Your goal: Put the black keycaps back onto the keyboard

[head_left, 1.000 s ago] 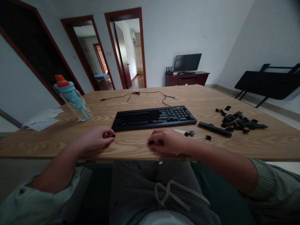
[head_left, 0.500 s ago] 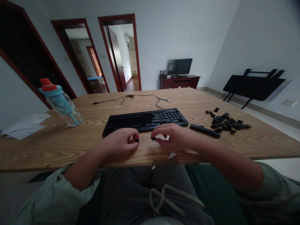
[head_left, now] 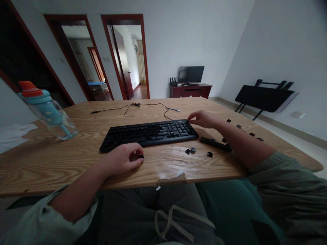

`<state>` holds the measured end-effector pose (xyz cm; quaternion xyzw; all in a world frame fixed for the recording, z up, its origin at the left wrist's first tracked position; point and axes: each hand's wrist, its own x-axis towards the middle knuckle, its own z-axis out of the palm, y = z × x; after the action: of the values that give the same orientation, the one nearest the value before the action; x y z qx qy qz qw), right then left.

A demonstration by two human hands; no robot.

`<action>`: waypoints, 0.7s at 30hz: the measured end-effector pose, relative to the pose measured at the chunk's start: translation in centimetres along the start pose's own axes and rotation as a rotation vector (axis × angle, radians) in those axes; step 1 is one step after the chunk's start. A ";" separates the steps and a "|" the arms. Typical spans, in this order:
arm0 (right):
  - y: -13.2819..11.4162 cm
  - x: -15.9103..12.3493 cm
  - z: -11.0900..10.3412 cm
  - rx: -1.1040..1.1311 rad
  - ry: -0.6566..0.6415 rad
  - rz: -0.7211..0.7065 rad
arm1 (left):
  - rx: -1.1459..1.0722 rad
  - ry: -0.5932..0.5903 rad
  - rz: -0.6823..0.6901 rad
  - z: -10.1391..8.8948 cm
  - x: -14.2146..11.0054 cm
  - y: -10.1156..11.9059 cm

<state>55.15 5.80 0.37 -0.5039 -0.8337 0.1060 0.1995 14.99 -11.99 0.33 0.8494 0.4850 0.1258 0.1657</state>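
My left hand [head_left: 124,158] rests on the table in front of the keyboard, thumb and fingers pinching a small black keycap [head_left: 141,156]. The black keyboard [head_left: 150,132] lies flat across the middle, its near edge partly behind that hand. At its far right corner is my right hand [head_left: 201,119], fingertips pressed together at the number pad; what they hold, if anything, is too small to make out. Three loose pieces lie before the keyboard: a keycap [head_left: 188,151], a second keycap [head_left: 193,149] beside it and a third keycap [head_left: 209,154] further right.
A long black bar-shaped piece [head_left: 216,143] lies right of the keyboard. More keycaps [head_left: 238,126] are scattered behind my right forearm, which hides part of them. At the left stand a water bottle [head_left: 55,117] and white tissue [head_left: 15,136]. A cable [head_left: 150,104] runs behind the keyboard.
My right hand has left the front of the keyboard and reached forward and right to its far corner. My left hand still holds its keycap. The view has shifted slightly.
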 end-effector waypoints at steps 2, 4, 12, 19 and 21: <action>0.6 0.5 0.4 -0.022 -0.012 -0.013 | 0.011 -0.005 -0.006 0.0 0.0 0.0; 0.9 0.7 0.6 -0.041 -0.022 -0.011 | 0.022 -0.006 -0.008 0.0 0.0 0.0; 0.8 0.7 0.6 -0.067 -0.046 -0.019 | 0.036 -0.003 0.000 0.0 -0.1 0.2; 0.6 0.8 0.4 -0.026 -0.073 -0.028 | 0.042 0.008 0.007 0.1 -0.1 0.1; 0.6 0.7 0.2 -0.042 -0.097 -0.037 | 0.046 0.005 0.000 0.0 -0.1 0.2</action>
<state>55.19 6.72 0.10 -0.4867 -0.8536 0.1089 0.1502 15.13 -12.20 0.37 0.8528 0.4881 0.1165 0.1449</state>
